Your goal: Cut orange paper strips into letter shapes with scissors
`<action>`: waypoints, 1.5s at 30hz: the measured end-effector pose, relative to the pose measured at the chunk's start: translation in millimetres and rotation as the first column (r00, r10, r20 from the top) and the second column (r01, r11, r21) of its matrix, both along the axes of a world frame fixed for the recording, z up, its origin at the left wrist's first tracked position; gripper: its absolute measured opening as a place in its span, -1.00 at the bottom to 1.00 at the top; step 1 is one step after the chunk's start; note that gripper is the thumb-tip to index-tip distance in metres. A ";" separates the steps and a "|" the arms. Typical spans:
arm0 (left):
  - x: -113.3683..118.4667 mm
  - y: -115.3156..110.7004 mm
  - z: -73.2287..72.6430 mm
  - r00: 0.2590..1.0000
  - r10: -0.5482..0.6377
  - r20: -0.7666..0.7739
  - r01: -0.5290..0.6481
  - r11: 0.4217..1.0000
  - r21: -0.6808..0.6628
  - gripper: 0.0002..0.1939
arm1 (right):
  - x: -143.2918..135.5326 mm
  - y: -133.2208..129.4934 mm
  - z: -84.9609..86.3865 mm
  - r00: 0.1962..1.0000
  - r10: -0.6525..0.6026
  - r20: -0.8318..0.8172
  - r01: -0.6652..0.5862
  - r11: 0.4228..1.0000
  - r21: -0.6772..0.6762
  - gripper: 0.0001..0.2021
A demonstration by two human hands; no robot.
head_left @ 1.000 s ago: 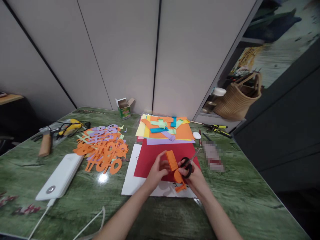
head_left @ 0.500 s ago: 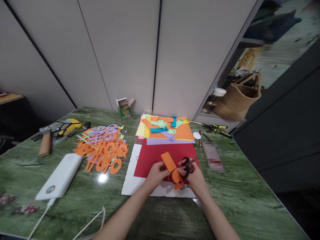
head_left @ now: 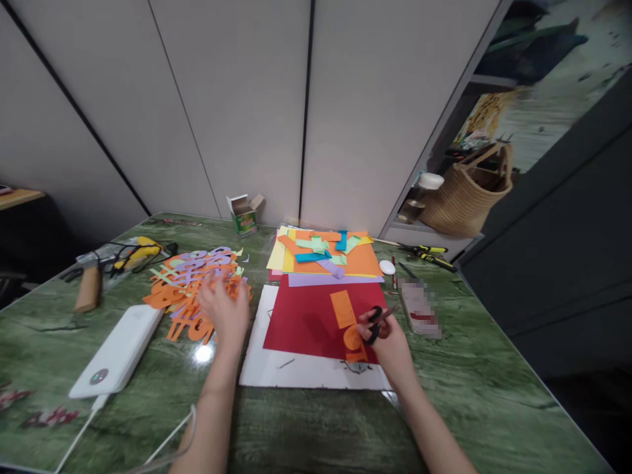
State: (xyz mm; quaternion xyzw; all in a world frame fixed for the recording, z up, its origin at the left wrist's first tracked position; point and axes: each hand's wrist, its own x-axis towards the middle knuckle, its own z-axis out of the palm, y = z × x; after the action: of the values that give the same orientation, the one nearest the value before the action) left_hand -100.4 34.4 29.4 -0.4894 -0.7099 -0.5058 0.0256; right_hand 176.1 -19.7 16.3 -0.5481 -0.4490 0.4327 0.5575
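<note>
My left hand (head_left: 224,306) is above the heap of orange, purple and pale green paper cut-outs (head_left: 220,329), with its fingers apart. My right hand (head_left: 390,342) is closed on black-handled scissors (head_left: 374,331), whose blades point away to the right. By its fingertips is a piece of orange paper with a rounded part (head_left: 352,339); whether the fingers also pinch it I cannot tell. An orange paper rectangle (head_left: 342,309) adjoins that piece above the red sheet (head_left: 301,316). Under the red sheet lies a white board (head_left: 259,368).
Behind the red sheet are stacked coloured sheets topped with paper scraps (head_left: 316,247). A white power bank (head_left: 118,349) with a cable lies at left, near a wooden-handled tool (head_left: 87,288). An opened green box (head_left: 244,216) stands by the wall; yellow-black pliers (head_left: 434,257) lie at right.
My left hand has let go of the orange paper and moved left to the cut-out heap. My right hand stays near the red sheet with the scissors.
</note>
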 end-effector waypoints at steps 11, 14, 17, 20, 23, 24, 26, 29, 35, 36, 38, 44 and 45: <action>70.3 -28.9 -0.4 0.343 -0.786 0.515 0.934 0.345 -0.097 -0.27 | -8.7 -7.4 -2.6 0.956 0.273 0.104 -0.264 0.960 -0.093 -0.80; 67.3 -30.9 3.3 0.283 -0.844 0.456 0.959 0.233 -0.164 -0.47 | -9.9 -9.2 -1.9 0.939 0.331 0.094 -0.320 0.941 -0.113 -0.82; 64.0 -29.2 2.5 0.245 -0.859 0.449 0.965 0.169 -0.202 -0.60 | -9.7 -9.2 -0.8 0.937 0.340 0.081 -0.330 0.937 -0.118 -0.81; 64.7 -29.2 -0.1 0.208 -0.847 0.490 0.972 0.121 -0.203 -0.60 | -8.4 -8.9 0.3 0.937 0.343 0.061 -0.334 0.935 -0.123 -0.80; 65.9 -30.9 0.4 0.179 -0.837 0.517 0.978 0.092 -0.189 -0.57 | -7.2 -9.8 1.2 0.932 0.360 0.039 -0.352 0.927 -0.129 -0.80; 65.8 -31.5 1.4 0.170 -0.837 0.520 0.979 0.082 -0.189 -0.54 | -7.0 -10.4 1.4 0.928 0.372 0.035 -0.364 0.922 -0.128 -0.80; 65.1 -32.4 4.0 0.152 -0.843 0.516 0.977 0.048 -0.210 -0.49 | -6.8 -11.8 2.1 0.914 0.405 0.031 -0.398 0.908 -0.131 -0.80; 63.7 -32.6 7.3 0.124 -0.864 0.487 0.962 -0.016 -0.273 -0.53 | -6.5 -13.1 3.4 0.890 0.456 0.025 -0.447 0.882 -0.150 -0.80; 63.8 -32.8 8.6 0.117 -0.867 0.485 0.952 -0.042 -0.305 -0.61 | -3.5 -11.1 6.9 0.880 0.470 -0.068 -0.474 0.864 -0.168 -0.75; 64.2 -33.0 8.1 0.114 -0.861 0.495 0.954 -0.045 -0.297 -0.62 | -2.9 -10.7 7.5 0.884 0.460 -0.082 -0.467 0.868 -0.167 -0.74; 65.1 -33.3 6.9 0.109 -0.851 0.515 0.958 -0.048 -0.282 -0.62 | -1.8 -10.0 8.1 0.892 0.440 -0.108 -0.452 0.876 -0.167 -0.72; 67.4 -34.1 8.0 0.101 -0.875 0.473 0.964 -0.033 -0.266 -0.59 | 1.5 -9.1 5.8 0.894 0.422 -0.152 -0.443 0.884 -0.150 -0.70; 67.6 -34.3 9.1 0.095 -0.885 0.456 0.964 -0.032 -0.263 -0.59 | 1.9 -9.1 5.2 0.892 0.425 -0.155 -0.446 0.882 -0.149 -0.70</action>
State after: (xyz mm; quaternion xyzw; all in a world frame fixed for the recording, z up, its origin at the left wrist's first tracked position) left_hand -32.8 0.1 38.5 -0.7816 -0.2990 -0.2169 -0.5027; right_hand 178.0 -28.8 21.5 -0.4549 -0.4860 0.6174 0.4192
